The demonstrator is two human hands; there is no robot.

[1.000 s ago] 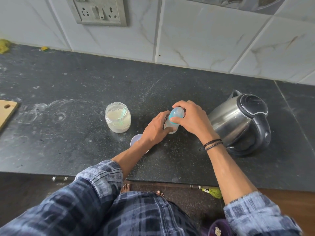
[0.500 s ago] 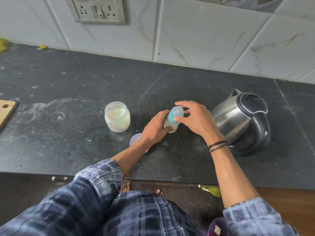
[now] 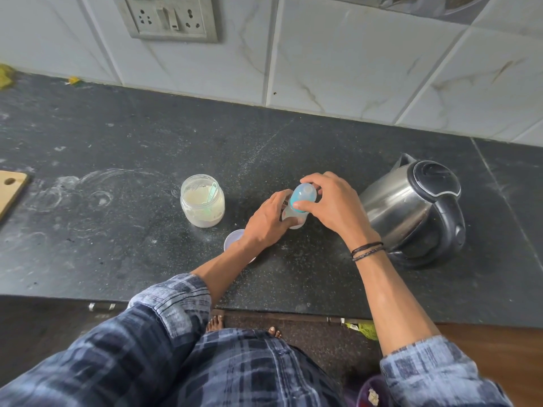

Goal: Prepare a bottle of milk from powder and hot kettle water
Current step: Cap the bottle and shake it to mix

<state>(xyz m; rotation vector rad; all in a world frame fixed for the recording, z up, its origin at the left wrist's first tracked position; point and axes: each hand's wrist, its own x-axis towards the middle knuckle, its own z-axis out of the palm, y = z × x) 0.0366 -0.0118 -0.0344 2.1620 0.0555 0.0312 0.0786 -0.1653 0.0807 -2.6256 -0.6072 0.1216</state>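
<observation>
The dark counter [image 3: 117,259] carries a powder jar [image 3: 202,205], a lid [image 3: 232,245], a bottle [image 3: 292,215], a kettle [image 3: 411,210] and a wooden board [image 3: 11,189].

Our forearms reach forward and converge, our left hand [image 3: 269,220] curled round the side of the bottle [image 3: 294,221], our right hand [image 3: 335,204], cords [image 3: 367,250] at its wrist, arched over it with fingertips pinching its cap [image 3: 304,196]

Small milky bottle [image 3: 289,212] upright with blue cap [image 3: 302,196], open powder jar [image 3: 202,201] left, steel kettle [image 3: 411,207] right
</observation>
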